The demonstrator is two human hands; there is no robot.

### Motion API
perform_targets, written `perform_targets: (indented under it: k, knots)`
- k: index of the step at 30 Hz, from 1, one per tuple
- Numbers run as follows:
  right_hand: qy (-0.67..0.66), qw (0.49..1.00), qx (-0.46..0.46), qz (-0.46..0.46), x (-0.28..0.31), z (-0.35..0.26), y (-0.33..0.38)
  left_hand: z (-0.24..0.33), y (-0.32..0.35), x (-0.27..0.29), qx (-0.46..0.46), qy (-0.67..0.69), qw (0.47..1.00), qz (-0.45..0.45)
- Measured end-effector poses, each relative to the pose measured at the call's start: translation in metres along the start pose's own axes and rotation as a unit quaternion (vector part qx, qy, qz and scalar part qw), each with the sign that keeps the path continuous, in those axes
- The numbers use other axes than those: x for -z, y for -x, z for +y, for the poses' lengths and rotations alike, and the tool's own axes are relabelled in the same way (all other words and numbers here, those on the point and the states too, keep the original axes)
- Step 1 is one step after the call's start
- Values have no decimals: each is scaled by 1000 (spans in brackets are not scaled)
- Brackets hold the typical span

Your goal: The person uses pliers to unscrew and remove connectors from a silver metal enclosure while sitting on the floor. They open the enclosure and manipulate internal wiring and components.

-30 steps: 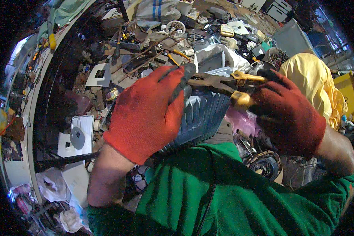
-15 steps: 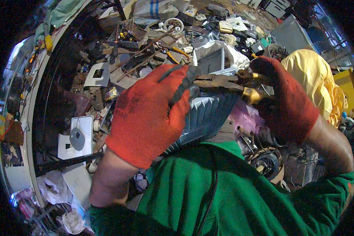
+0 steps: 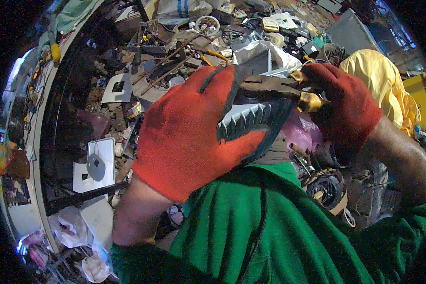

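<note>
My right hand point(image 3: 343, 102), in a red glove with dark fingertips, closes round the yellow handles of worn, brownish pliers point(image 3: 270, 86). The pliers' jaws point left toward the fingers of my left hand point(image 3: 184, 128), over the top of a grey-blue ribbed plastic casing point(image 3: 246, 118). My left hand, in a matching glove, holds the casing's left side. Its thumb lies across the front of the ribs, and the other fingers are partly hidden at the upper edge. The casing is tilted above my lap. Whether the jaws grip anything cannot be made out.
Scrap parts and tools lie heaped beyond my hands, with a white sack point(image 3: 284, 57) behind the casing. Yellow cloth point(image 3: 374, 85) is at the right, and a coil of dark cable point(image 3: 327, 187) below it. A dark metal frame bar point(image 3: 80, 196) runs along the left.
The left thumb has swung down from beside the jaws and now lies over the ribs. The pliers have shifted slightly right and up with my right hand.
</note>
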State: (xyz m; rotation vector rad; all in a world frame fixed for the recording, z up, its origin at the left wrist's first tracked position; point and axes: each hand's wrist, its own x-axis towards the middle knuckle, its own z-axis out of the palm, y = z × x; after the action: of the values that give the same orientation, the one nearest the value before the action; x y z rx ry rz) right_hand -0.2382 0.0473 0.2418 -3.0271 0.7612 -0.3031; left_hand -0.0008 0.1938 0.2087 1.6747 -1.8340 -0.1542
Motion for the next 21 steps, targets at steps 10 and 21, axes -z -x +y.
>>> perform_targets:
  k: [10,21]
  knots:
    - [-11,1000,13,-20,4,-2,-6,-3,1,-2,5,-20,1000,10]
    - [7,997,11,-78,16,8,-12,11,14,2,102,-142,984,5]
